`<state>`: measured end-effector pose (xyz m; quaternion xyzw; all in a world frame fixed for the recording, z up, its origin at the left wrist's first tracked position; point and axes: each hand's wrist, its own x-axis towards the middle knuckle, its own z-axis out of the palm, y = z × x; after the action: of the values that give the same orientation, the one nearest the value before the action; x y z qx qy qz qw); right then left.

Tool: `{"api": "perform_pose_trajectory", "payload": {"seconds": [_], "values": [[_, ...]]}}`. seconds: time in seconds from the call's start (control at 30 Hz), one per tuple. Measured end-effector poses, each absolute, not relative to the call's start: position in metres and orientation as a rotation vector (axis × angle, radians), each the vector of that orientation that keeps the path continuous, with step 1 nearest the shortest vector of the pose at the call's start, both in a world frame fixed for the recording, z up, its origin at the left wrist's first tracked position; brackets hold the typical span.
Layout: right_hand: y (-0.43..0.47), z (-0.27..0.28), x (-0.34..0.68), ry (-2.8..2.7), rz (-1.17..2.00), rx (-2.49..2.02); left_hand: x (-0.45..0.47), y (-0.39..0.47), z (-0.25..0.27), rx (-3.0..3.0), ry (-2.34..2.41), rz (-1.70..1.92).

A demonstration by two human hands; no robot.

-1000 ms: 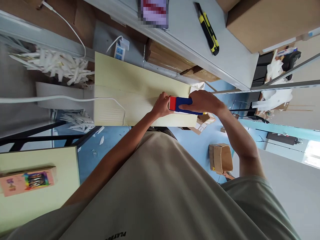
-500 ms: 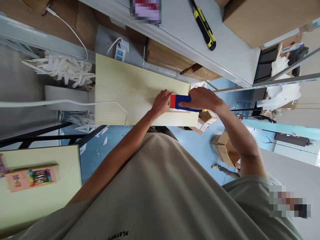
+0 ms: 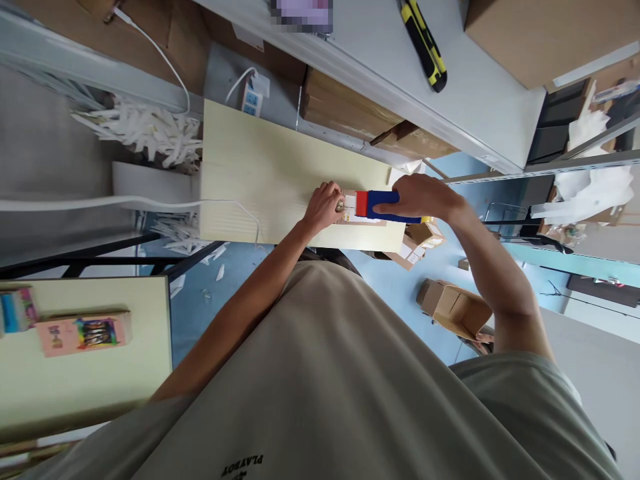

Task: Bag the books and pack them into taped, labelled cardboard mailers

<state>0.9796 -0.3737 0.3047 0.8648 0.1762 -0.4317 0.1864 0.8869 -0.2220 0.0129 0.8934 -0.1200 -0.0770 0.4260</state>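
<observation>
My right hand [image 3: 425,197] is wrapped round a blue tool with a red end, which looks like a tape dispenser [image 3: 383,204]. Its red end points toward my left hand [image 3: 325,205], whose fingers are curled at the left end of a small flat cardboard box [image 3: 350,201] with a white label. Something shiny and clear shows by those fingertips, too small to make out. The box lies on the pale yellow tabletop [image 3: 260,167], partly hidden beneath the dispenser.
On the grey shelf [image 3: 370,60] above lies a yellow-and-black utility knife [image 3: 424,47]. A power strip [image 3: 253,100] sits behind the table. A white cable [image 3: 150,201] crosses the left side. Open cardboard boxes [image 3: 460,310] stand on the blue floor. A pink package [image 3: 85,333] rests on another table.
The dispenser has slid right, away from my left hand, uncovering more of the cardboard box between them. My left hand stays at the box's end. The whole view has shifted slightly.
</observation>
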Motion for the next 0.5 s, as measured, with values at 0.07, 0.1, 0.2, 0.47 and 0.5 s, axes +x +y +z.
{"api": "perform_pose_trajectory", "payload": {"seconds": [0.07, 0.1, 0.2, 0.47, 0.5], "values": [[-0.393, 0.299, 0.984, 0.455, -1.247, 2.406, 0.886, -0.222, 0.012, 2.220, -0.277, -0.200], [-0.404, 0.294, 0.987, 0.431, -1.263, 2.394, 0.885, -0.221, 0.012, 2.214, -0.267, -0.204], [-0.434, 0.271, 0.995, 0.357, -1.318, 2.381, 0.881, -0.221, 0.007, 2.204, -0.235, -0.204], [-0.472, 0.188, 1.005, 0.340, -1.394, 2.417, 0.863, -0.217, -0.001, 2.043, -0.030, -0.239], [-0.475, 0.181, 1.005, 0.355, -1.398, 2.425, 0.860, -0.220, -0.001, 2.015, 0.025, -0.244]]}}
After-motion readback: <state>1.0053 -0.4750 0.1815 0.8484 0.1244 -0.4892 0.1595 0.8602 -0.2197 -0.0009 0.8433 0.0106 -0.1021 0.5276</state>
